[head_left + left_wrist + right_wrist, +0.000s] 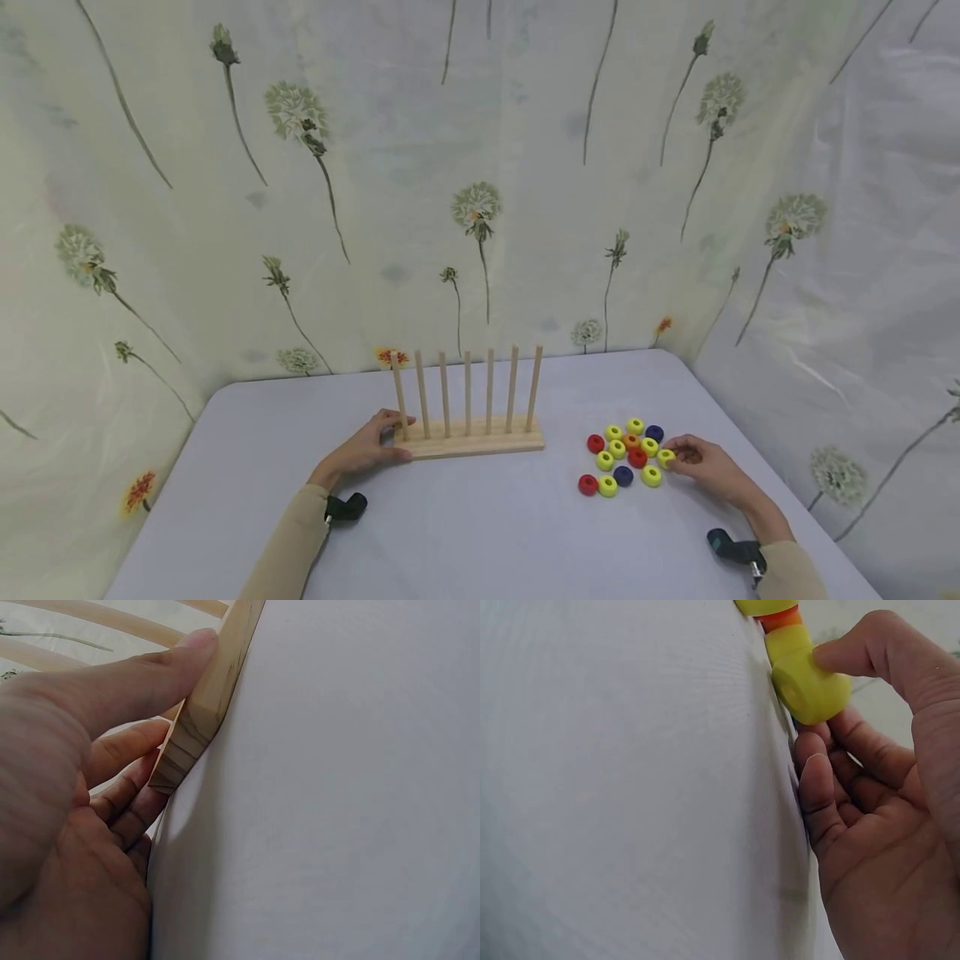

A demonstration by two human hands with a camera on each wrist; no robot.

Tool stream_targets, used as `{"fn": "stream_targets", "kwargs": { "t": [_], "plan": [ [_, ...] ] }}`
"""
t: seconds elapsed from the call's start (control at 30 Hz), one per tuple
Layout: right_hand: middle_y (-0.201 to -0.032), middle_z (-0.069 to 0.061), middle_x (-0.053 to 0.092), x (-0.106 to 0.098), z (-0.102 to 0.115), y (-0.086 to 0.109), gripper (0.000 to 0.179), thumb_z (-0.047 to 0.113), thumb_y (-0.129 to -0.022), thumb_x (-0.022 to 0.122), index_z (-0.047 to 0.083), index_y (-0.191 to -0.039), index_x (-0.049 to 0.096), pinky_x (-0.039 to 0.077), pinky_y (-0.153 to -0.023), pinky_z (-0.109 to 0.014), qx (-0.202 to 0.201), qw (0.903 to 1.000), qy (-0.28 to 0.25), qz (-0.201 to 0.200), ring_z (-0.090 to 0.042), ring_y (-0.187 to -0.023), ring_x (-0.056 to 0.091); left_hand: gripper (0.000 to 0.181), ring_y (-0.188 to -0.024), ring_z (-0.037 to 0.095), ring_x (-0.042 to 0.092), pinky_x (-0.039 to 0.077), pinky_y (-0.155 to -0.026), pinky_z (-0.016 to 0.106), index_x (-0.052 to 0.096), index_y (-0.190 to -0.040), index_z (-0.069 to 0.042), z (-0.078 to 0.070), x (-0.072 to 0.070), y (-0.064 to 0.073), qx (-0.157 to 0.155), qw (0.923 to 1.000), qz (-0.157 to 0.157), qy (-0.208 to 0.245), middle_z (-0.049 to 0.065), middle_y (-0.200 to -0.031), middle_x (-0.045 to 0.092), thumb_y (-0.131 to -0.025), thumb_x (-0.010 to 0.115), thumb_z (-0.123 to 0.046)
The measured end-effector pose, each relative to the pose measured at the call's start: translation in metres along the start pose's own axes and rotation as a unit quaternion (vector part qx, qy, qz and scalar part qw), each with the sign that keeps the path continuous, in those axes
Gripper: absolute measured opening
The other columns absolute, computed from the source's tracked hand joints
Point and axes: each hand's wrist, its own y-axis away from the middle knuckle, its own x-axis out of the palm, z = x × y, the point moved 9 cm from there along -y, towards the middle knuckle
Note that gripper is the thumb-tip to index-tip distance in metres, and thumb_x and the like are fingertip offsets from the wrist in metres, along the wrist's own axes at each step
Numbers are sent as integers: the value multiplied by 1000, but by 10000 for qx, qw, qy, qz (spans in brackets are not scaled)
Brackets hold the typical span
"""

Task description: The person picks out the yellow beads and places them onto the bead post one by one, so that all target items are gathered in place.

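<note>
One round yellow plastic-looking bead (810,690) I see pinched in the right hand (708,473), right of the pale wooden seven-peg rack (476,442), which runs left-to-right, the left hand (367,445) gripping its left end.

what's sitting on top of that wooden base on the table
Seven upright wooden pegs stand on the wooden base, all bare. The left hand grips its left end, so the bit of surface covered there can't be seen.
</note>
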Motion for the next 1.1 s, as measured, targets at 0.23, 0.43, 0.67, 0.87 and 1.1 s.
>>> {"fn": "stream_targets", "kwargs": {
  "t": [0.23, 0.43, 0.67, 0.87, 1.1],
  "plan": [
    [-114, -12, 61, -9, 0, -2, 52, 42, -89, 67, 3, -122, 56, 47, -72, -28, 64, 9999, 63, -97, -20, -94, 55, 64, -136, 33, 32, 23, -111, 59, 56, -135, -21, -5, -1, 2, 39, 10000, -5, -58, 8, -137, 42, -78, 80, -37],
    [-119, -12, 58, -23, 35, -6, 46, 42, -92, 62, 7, -120, 57, 48, -83, -27, -493, 9983, -288, -131, -15, -101, 57, 64, -134, 32, 33, 24, -110, 59, 55, -136, -20, -4, -1, 1, 123, 9999, 11, -90, 8, -136, 42, -79, 79, -36],
    [-115, -10, 58, -13, 102, -9, 35, 30, -93, 64, 6, -118, 56, 48, -84, -16, -1355, 9860, -951, 199, -5, -99, 58, 65, -135, 34, 33, 23, -110, 59, 55, -135, -20, -4, 0, 2, 130, 9999, 45, -66, 9, -138, 41, -78, 79, -38],
    [-109, -10, 60, 20, 168, -8, 28, 21, -92, 67, 6, -114, 58, 50, -85, -19, -1990, 9688, -1296, 711, -11, -98, 61, 65, -134, 34, 34, 24, -110, 59, 55, -136, -18, -4, 0, 0, 128, 9999, 68, -51, 10, -137, 41, -78, 80, -36],
    [-109, -12, 59, 59, 226, -4, 23, 15, -89, 69, 9, -110, 60, 50, -88, -22, -2445, 9514, -1397, 1248, -14, -101, 59, 63, -133, 34, 33, 23, -110, 59, 55, -136, -18, -8, 0, 2, 132, 9999, 40, -30, 11, -136, 41, -80, 79, -32]
  ]
}}
